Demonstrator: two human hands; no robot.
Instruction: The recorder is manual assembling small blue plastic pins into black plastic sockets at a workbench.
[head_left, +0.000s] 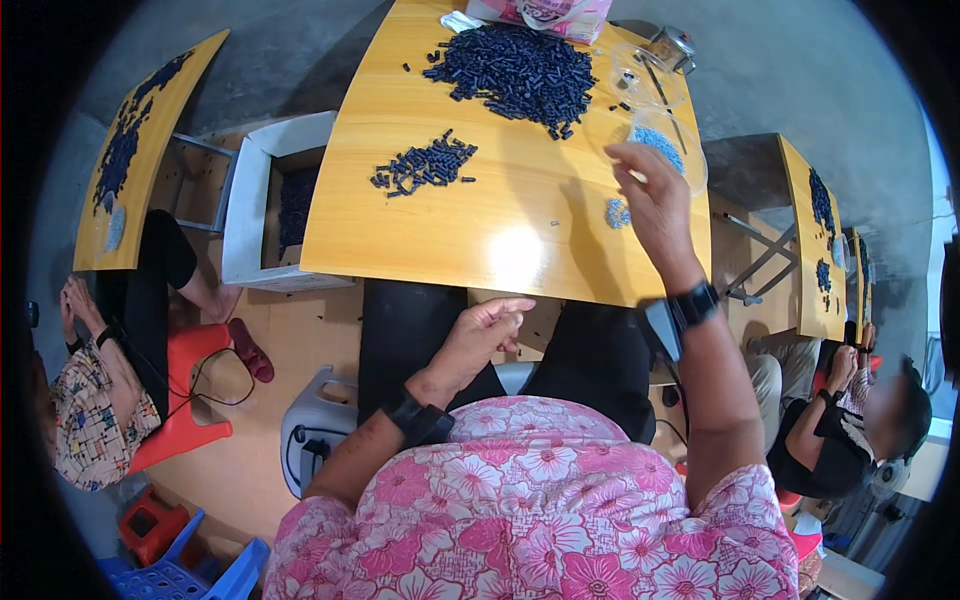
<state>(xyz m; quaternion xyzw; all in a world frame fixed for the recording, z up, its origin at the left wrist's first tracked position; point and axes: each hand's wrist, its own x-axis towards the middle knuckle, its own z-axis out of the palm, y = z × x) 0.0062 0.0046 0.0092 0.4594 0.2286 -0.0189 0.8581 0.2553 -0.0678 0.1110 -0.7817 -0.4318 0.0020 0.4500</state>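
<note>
My left hand [484,334] is just off the table's near edge, above my lap. Its thumb and fingers are pinched together; anything between them is hidden. Over the table's right side is my right hand [656,195], its fingers curled with a gap toward the thumb, and nothing shows in it. Beside it lie a small pile of light-blue pieces [618,213] and a clear tray of blue pieces [660,145]. A large heap of short dark cylindrical pieces [515,75] covers the table's far part. A smaller group of dark pieces [425,165] lies nearer, to the left.
A white carton [250,205] with dark pieces inside stands left of the table [400,235]. At the far right are a metal-lidded jar [674,48] and a clear round container [625,75]. A pink package [550,12] sits behind the heap. People sit at side tables left and right.
</note>
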